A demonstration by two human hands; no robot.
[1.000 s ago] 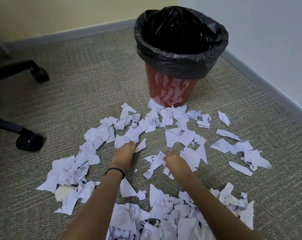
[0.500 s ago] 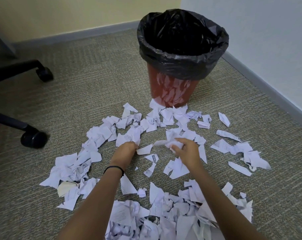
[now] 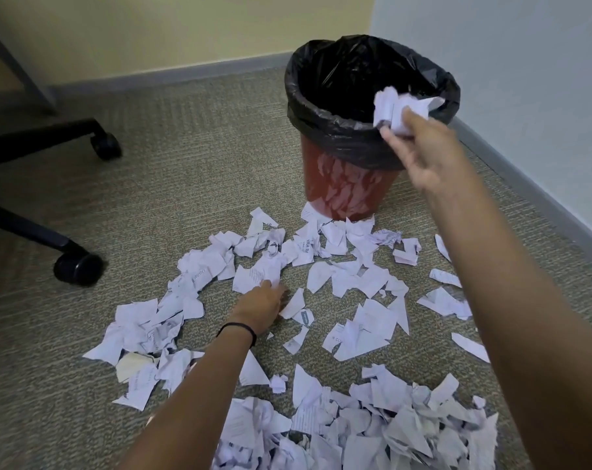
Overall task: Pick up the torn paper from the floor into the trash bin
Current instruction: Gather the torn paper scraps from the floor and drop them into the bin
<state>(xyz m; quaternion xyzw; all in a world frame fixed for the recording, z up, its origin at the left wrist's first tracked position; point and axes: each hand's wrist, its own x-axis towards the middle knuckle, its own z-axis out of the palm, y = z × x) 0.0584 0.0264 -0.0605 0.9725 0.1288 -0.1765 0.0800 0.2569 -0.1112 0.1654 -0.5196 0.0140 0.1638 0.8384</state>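
At the bottom edge: both my arms run off the frame. The big heap [image 3: 372, 432] of ripped bits there is cut off too.
Left hand: my left hand [image 3: 262, 305] is low on the carpet [image 3: 186, 184], a bit left of the middle. It touches one scrap [image 3: 254, 274]. Its fingers are tucked under it, so I cannot tell if it holds anything. A black band [image 3: 237, 329] is on the wrist.
Inside the bin: it is all dark. I cannot see what lies in the black bag [image 3: 321, 106].
Right hand: my right hand [image 3: 427, 154] is in the upper right. Its fingers are curled tight round a wad of paper [image 3: 399, 106]. The wad is up over the near right rim of the trash bin [image 3: 338, 188].
Change: half a second ago the right hand was down low in the middle, just lifting the wad. Now it is up at the bin. The left hand has hardly moved.
Torn paper: the torn paper [image 3: 366, 279] lies on the carpet from the foot of the bin down to the bottom edge.
Edges: some bits touch the foot of the red bin. A grey skirting board [image 3: 525, 184] runs down the right side, near the bin.
Open room: bare carpet fills the left and upper left, out to two black chair wheels [image 3: 78, 268].
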